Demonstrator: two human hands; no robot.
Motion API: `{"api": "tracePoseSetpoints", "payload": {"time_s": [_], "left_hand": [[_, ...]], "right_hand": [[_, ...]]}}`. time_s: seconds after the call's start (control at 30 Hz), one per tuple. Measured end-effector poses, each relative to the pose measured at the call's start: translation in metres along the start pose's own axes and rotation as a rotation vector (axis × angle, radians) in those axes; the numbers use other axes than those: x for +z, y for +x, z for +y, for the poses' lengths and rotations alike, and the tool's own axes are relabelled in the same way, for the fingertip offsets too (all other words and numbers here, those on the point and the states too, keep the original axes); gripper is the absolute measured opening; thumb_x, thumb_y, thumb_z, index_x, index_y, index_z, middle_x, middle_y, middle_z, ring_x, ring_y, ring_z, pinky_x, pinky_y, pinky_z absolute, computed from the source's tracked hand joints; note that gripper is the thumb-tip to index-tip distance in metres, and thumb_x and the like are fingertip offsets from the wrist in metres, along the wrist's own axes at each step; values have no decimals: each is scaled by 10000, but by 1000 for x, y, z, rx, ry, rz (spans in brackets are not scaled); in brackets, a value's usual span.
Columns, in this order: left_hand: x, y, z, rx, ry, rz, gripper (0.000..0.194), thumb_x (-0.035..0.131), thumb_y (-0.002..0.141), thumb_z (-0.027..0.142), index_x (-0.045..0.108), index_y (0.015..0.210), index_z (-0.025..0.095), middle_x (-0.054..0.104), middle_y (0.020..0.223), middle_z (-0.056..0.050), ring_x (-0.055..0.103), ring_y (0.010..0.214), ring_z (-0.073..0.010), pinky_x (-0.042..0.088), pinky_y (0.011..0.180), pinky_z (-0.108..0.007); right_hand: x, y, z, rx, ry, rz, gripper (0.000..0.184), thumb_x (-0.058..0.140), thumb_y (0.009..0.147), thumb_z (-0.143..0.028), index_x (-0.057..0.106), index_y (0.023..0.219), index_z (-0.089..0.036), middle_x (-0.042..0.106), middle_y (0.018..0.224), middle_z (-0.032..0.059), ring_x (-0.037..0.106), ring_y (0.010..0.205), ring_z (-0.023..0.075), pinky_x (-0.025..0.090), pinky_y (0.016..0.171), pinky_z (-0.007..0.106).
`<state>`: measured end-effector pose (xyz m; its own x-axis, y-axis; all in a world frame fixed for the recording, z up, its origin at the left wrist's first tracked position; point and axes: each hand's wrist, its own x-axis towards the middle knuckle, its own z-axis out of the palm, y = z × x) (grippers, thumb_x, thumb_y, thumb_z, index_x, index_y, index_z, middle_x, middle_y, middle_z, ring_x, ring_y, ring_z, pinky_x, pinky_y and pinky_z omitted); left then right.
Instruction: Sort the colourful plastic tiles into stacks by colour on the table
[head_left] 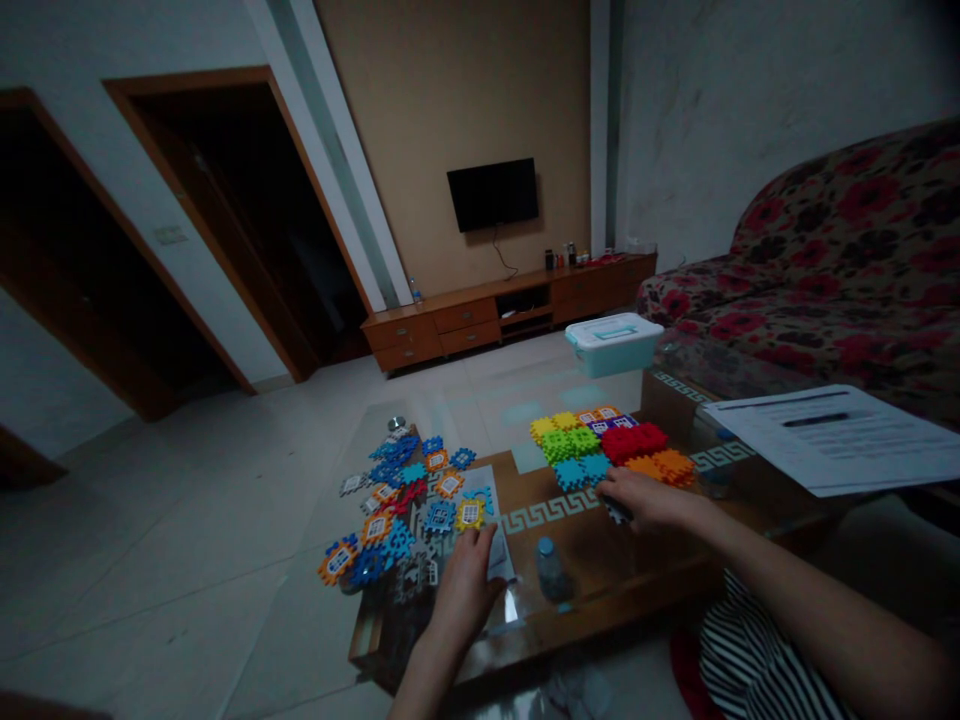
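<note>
Your right hand [636,498] is at a grey tile [616,514] beside stacked tiles [621,443], your left hand [471,572] near a yellow tile [470,514]; I can't tell either grip. The teal box [616,355] is lidded, contents hidden.

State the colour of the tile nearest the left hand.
The tile is yellow, with white in its middle; the head view shows it best.

A black television [493,195] hangs on a tan wall panel [405,90]. Below it runs a low wooden cabinet [409,335]; left of it, two dark, wood-framed doorways [255,200]; right of it, a stained pale wall [690,110] and a red-flowered sofa [810,290]. In front of it, a pale tiled floor [195,480] meets a glass-topped counter [622,560]. The light is dim.
</note>
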<state>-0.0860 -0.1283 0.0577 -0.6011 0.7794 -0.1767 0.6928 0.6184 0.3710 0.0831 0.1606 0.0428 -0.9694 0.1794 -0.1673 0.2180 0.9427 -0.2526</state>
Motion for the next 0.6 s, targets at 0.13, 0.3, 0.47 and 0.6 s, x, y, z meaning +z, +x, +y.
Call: {"api": "tracePoseSetpoints", "payload": {"time_s": [0.13,0.3,0.47,0.6], "left_hand": [[1,-1,-1,-10,5,3,712,655,708,109,476,1390,208,524,1329,-100,479,1260,-235,364,1054,-293],[-1,-5,1,-20,37,4,599,643,722,123,547,1305,219,541,1291,-83,492,1234,-233,373,1042,-298],[-14,-13,6,-79,134,71,558,635,732,115,566,1273,231,534,1308,-75,451,1257,-260,361,1037,-353],[-31,-21,-3,-280,232,114,600,628,744,112,515,1321,232,447,1418,-105,386,1327,-291,352,1048,-412]], "right_hand": [[5,3,4,-32,-16,52,441,604,669,-21,660,1079,-174,611,1094,123,580,968,258,409,800,315],[15,5,6,-78,-38,115,427,495,763,-8,667,1106,-194,634,1077,124,601,959,250,409,784,314],[16,12,-12,-104,-98,193,481,464,752,13,671,1126,-206,646,1063,122,600,989,262,413,808,340],[18,22,-46,-185,-17,204,474,513,742,5,667,1132,-216,651,1085,104,605,1007,253,428,837,339]]}}
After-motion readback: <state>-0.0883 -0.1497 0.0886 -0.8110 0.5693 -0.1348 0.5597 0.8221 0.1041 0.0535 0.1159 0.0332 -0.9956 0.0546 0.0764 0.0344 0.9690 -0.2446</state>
